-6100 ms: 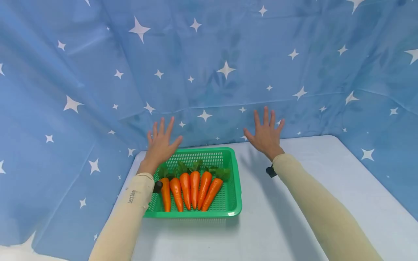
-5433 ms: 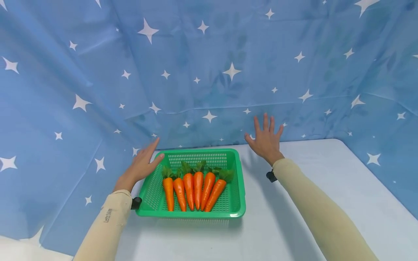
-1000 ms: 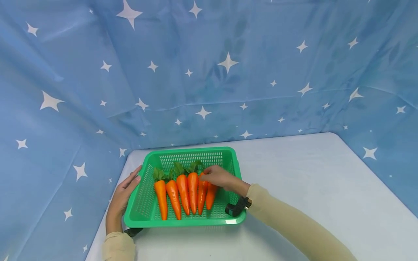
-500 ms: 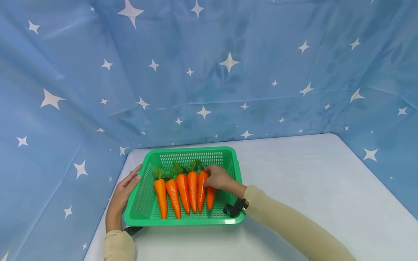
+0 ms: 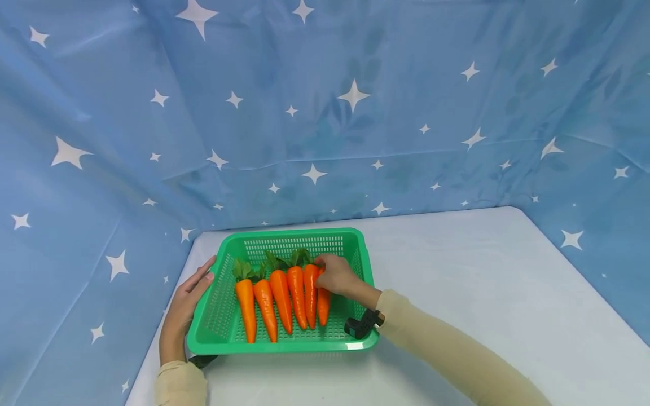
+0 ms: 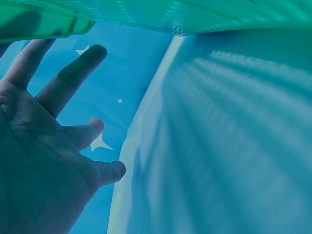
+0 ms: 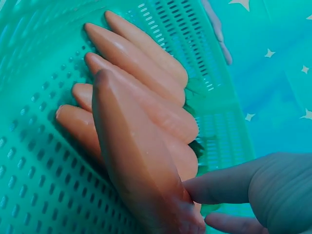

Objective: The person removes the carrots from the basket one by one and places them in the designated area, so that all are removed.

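Observation:
Several orange carrots (image 5: 281, 301) with green leafy tops lie side by side in a green slotted plastic basket (image 5: 365, 282). Reaching in from the right, my right hand (image 5: 342, 276) pinches the rightmost carrot (image 5: 323, 307) near its thick end, and its top is hidden behind the fingers. In the right wrist view that carrot (image 7: 134, 151) looms large, its tip over the other carrots (image 7: 146, 90), with my fingers (image 7: 219, 187) at its thick end. My left hand (image 5: 190, 293) rests against the basket's left side. The left wrist view shows its fingers (image 6: 73, 78) extended and spread below the basket's rim.
The basket stands on the left part of a white table (image 5: 457, 270). A blue curtain (image 5: 325, 135) with white stars hangs behind the table and along its sides. The table's rounded far corner (image 5: 515, 210) is at the back right.
Both hands were raised and spread apart; the left has come down to the basket's left side, the right into the basket. The rightmost carrot now lies straighter, closer beside its neighbour.

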Action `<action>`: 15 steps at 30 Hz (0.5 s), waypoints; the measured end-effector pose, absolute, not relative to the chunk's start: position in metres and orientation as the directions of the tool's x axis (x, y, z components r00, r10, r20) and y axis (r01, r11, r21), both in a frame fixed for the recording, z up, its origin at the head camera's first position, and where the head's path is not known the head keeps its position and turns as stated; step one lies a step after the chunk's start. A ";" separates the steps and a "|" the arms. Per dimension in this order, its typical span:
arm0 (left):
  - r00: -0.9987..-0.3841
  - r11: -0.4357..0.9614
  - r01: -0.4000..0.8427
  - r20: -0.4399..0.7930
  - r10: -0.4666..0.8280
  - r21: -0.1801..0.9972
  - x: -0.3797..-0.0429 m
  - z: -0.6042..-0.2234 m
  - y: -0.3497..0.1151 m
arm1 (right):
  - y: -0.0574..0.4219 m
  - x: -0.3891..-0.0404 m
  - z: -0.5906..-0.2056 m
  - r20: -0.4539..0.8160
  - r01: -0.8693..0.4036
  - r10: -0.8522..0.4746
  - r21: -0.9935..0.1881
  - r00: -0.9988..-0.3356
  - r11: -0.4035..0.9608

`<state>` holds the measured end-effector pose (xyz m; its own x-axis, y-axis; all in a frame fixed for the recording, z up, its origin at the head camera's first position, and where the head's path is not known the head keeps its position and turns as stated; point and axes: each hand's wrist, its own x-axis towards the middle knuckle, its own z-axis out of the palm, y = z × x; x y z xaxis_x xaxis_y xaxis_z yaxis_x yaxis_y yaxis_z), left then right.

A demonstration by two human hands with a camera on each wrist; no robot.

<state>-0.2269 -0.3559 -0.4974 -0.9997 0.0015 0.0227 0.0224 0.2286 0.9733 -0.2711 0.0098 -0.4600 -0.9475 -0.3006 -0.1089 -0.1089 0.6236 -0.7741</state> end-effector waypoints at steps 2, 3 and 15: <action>-1.000 0.242 0.018 0.018 0.000 0.970 -0.227 -0.498 -0.356 | 0.010 -0.271 -0.460 -0.112 -0.098 -0.287 -0.775 -0.951 0.624; -1.000 0.248 0.015 0.016 0.000 0.969 -0.226 -0.498 -0.356 | 0.010 -0.271 -0.460 -0.110 -0.094 -0.282 -0.778 -0.953 0.621; -1.000 0.190 -0.004 -0.004 0.000 0.982 -0.225 -0.502 -0.353 | 0.012 -0.272 -0.462 -0.099 -0.071 -0.252 -0.806 -0.963 0.588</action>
